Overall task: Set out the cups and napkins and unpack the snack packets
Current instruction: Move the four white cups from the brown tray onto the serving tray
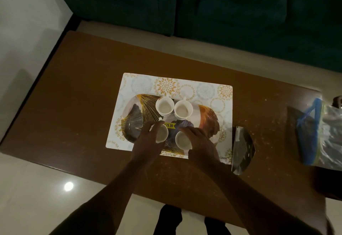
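Observation:
Several white cups stand on an oval patterned tray (209, 118) that rests on a floral placemat (185, 84). Two cups sit at the back: one on the left (164, 105) and one on the right (183, 109). My left hand (148, 142) wraps the near-left cup (162, 134). My right hand (199, 142) grips the side of the near-right cup (182, 140). A yellow price sticker (169, 125) lies on the tray between the cups. A clear bag with blue handles (322, 134) lies at the table's right end; its contents are unclear.
The brown wooden table (83, 86) stands in front of a dark green sofa (203, 5). A shiny clear packet (241, 149) lies just right of the placemat. Pale floor tiles surround the table, and my legs show below its near edge.

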`<state>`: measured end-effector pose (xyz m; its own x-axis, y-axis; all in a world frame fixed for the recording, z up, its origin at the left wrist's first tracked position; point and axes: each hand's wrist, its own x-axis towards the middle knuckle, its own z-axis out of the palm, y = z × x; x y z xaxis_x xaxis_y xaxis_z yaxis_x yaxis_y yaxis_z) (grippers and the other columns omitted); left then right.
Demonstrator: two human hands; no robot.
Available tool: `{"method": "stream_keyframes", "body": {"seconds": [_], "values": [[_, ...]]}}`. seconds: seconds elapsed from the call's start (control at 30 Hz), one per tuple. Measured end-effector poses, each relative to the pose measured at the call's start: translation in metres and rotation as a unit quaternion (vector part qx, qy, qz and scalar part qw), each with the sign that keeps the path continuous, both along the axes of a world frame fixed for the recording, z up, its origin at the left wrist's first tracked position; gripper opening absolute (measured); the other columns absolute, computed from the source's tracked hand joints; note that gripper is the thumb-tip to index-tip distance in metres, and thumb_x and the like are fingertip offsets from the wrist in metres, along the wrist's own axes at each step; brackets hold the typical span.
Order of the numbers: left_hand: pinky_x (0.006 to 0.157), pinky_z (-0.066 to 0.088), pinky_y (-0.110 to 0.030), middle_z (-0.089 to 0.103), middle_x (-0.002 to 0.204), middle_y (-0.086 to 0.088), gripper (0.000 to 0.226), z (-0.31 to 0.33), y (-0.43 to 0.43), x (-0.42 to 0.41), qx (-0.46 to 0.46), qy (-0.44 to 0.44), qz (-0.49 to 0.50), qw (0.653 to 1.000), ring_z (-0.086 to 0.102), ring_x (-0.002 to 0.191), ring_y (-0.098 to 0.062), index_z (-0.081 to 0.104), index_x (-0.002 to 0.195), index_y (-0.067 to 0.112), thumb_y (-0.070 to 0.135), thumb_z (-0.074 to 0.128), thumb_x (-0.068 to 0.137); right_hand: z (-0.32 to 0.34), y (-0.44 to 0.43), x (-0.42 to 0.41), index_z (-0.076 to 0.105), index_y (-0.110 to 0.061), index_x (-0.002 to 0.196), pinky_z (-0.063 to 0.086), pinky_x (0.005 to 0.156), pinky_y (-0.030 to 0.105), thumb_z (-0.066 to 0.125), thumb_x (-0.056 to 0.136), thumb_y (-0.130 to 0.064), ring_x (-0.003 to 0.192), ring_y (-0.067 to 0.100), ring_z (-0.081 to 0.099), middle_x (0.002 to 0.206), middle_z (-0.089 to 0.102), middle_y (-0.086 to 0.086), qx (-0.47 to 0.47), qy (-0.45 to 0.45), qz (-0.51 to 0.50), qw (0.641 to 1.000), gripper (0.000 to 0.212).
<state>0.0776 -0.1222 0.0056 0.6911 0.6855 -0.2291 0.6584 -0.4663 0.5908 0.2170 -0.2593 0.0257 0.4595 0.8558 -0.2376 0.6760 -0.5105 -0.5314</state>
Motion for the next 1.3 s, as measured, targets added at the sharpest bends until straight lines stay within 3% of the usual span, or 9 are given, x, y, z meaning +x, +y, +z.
{"method": "stream_keyframes", "body": {"seconds": [0.07,0.17,0.3,0.43,0.53,0.67,0.9,1.1,1.3], "values": [[0.084,0.057,-0.037,0.041,0.144,0.003,0.066,0.001,0.001,-0.001,-0.006,-0.001,-0.011,1.0,0.052,0.123,-0.022,0.043,0.138,0.031,0.025,0.074,0.08,0.0,-0.004,-0.002,0.05,-0.022,0.134,0.054,0.085,0.034,0.074,0.068,-0.003,0.12,0.021,0.055,0.13,0.061,-0.001,0.002,-0.018,-0.007,1.0,0.073],[0.086,0.057,-0.042,0.029,0.152,-0.003,0.068,0.005,0.004,-0.005,0.011,0.016,-0.045,0.999,0.046,0.13,-0.027,0.041,0.141,0.025,0.028,0.074,0.081,-0.001,-0.006,-0.004,0.044,-0.023,0.135,0.056,0.083,0.036,0.075,0.074,-0.034,0.107,0.021,0.064,0.122,0.063,0.0,-0.024,-0.04,-0.046,0.998,0.069],[0.075,0.055,-0.041,0.044,0.137,-0.014,0.076,0.013,0.007,-0.01,0.063,0.04,0.027,0.997,0.055,0.116,-0.033,0.051,0.125,0.011,0.048,0.081,0.067,0.003,0.003,-0.005,0.036,-0.02,0.133,0.058,0.075,0.037,0.065,0.076,-0.059,0.103,0.023,0.063,0.124,0.057,0.005,-0.035,0.03,-0.152,0.987,0.075],[0.101,0.042,-0.058,0.047,0.143,-0.012,0.092,0.018,0.014,-0.02,0.122,0.084,-0.065,0.987,0.043,0.131,-0.036,0.051,0.133,0.011,0.059,0.08,0.06,0.005,-0.005,-0.005,0.042,-0.018,0.133,0.056,0.082,0.037,0.074,0.074,-0.044,0.112,0.02,0.056,0.128,0.053,0.002,-0.023,0.019,-0.121,0.992,0.072],[0.11,0.034,-0.056,0.051,0.142,-0.01,0.086,0.019,0.022,-0.029,0.107,0.07,-0.12,0.985,0.043,0.135,-0.034,0.047,0.14,0.013,0.043,0.082,0.068,0.003,-0.011,-0.006,0.04,-0.012,0.139,0.054,0.091,0.037,0.077,0.074,-0.022,0.119,0.023,0.054,0.133,0.052,0.008,-0.009,0.034,-0.114,0.993,0.075],[0.096,0.049,-0.051,0.057,0.132,-0.008,0.072,0.02,0.024,-0.026,0.074,0.06,-0.083,0.992,0.053,0.123,-0.034,0.047,0.138,0.015,0.017,0.079,0.074,0.001,-0.003,-0.014,0.044,-0.01,0.134,0.056,0.086,0.034,0.076,0.078,-0.015,0.11,0.023,0.061,0.126,0.058,0.011,0.039,0.053,-0.136,0.988,0.065],[0.074,0.047,-0.037,0.059,0.121,-0.007,0.066,0.015,-0.002,0.006,-0.017,0.001,0.117,0.993,0.056,0.11,-0.026,0.049,0.125,0.021,0.035,0.081,0.069,-0.007,0.015,-0.031,0.049,-0.005,0.125,0.05,0.072,0.022,0.08,0.074,-0.026,0.091,0.023,0.07,0.105,0.071,0.012,0.074,0.09,-0.24,0.964,0.064],[0.071,0.044,-0.033,0.061,0.114,-0.009,0.062,0.016,-0.005,0.021,-0.023,-0.024,0.13,0.991,0.059,0.101,-0.026,0.049,0.118,0.014,0.032,0.082,0.068,-0.011,0.023,-0.035,0.045,-0.009,0.127,0.054,0.07,0.027,0.078,0.076,-0.032,0.083,0.021,0.073,0.099,0.074,0.011,0.065,0.109,-0.291,0.948,0.065],[0.075,0.054,-0.044,0.058,0.117,-0.009,0.061,0.018,-0.001,0.027,-0.031,-0.029,0.134,0.99,0.06,0.103,-0.029,0.047,0.12,0.016,0.033,0.08,0.071,-0.009,0.029,-0.037,0.045,-0.008,0.124,0.049,0.066,0.022,0.078,0.075,-0.037,0.085,0.022,0.073,0.102,0.074,0.01,0.085,0.108,-0.302,0.943,0.066]]}}
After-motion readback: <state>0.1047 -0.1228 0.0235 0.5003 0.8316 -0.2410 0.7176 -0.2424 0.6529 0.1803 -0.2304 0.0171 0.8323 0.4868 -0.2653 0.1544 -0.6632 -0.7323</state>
